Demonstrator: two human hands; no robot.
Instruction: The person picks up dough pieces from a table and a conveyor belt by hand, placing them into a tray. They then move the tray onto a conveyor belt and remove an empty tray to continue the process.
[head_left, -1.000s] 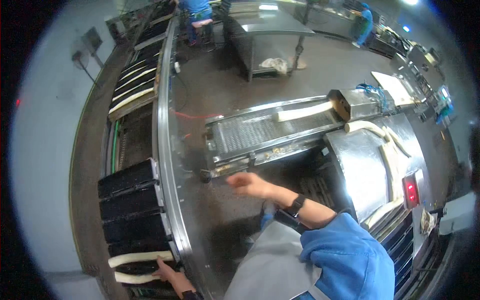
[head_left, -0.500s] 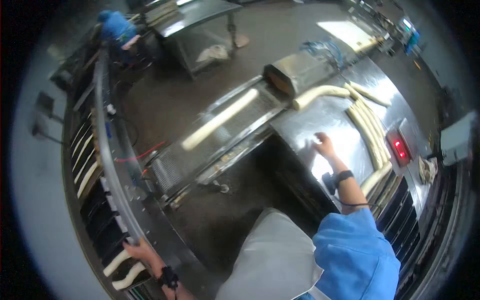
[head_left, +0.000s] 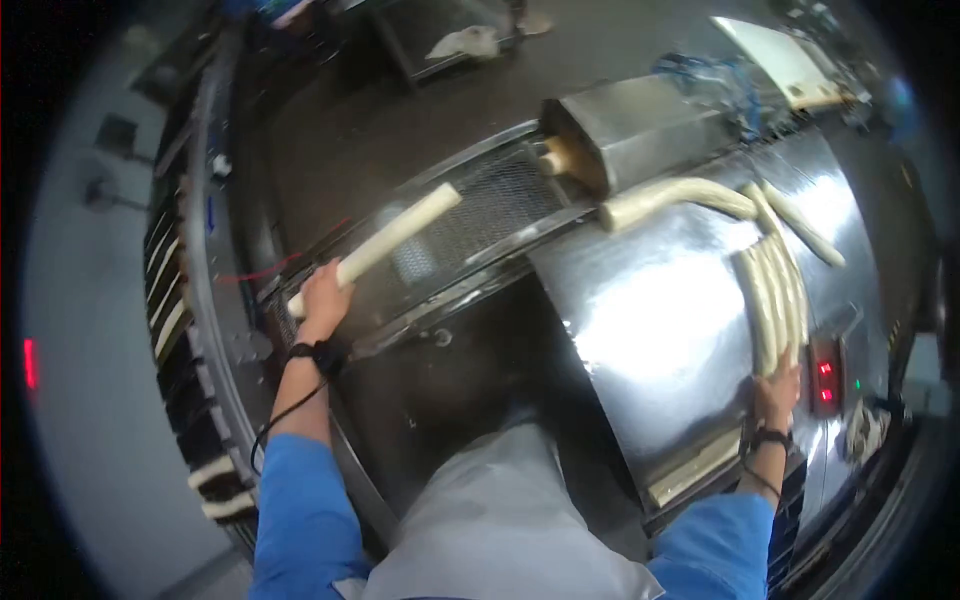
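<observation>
A pale dough log (head_left: 400,228) lies slantwise over the mesh conveyor (head_left: 500,200). My left hand (head_left: 325,296) is closed around it near its lower left end. On the right side of the steel table (head_left: 640,370), several long dough strips (head_left: 770,300) rest side by side. My right hand (head_left: 778,388) grips their near end, with the fingertips partly hidden against the dough. A shorter dough piece (head_left: 700,465) sits at the table's near edge, left of my right wrist. Farther back, a thick curved dough roll (head_left: 680,195) lies by the conveyor's far end.
A metal housing (head_left: 650,120) covers the conveyor's far end, where another dough end (head_left: 555,157) shows in the opening. Beside my right hand stands a scale with a red display (head_left: 825,380). Dough pieces (head_left: 225,485) lie in dark trays on the left, behind a metal rail (head_left: 205,250).
My left hand has moved from the left trays to the dough log on the conveyor. My right hand has gone from above the table to the strips' near end. The log has shifted down-left.
</observation>
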